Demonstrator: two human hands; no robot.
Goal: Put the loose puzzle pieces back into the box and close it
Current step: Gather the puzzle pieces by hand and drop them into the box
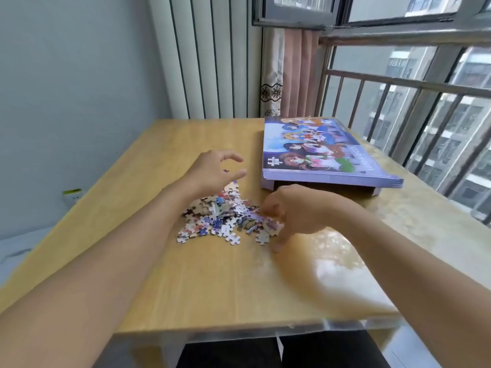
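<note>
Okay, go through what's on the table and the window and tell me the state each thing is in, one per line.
Puzzle pieces: loose, heaped on the table, not in the box.
Box: lid on, its near edge raised with a dark gap beneath.
Left hand: above the pile, fingers loosely curved, holding nothing visible.
Right hand: fingers curled at the pile's right edge.
Window: sash swung open.
Curtain: gathered aside.

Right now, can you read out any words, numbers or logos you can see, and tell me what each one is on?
Box lid: pale lettering runs along its right side, too blurred and sideways to read.
Box lid, near left corner: a small white puzzle-piece logo; any wording with it is too small to read.
Puzzle pieces: no readable text.
Nothing else in view carries lettering.
</note>
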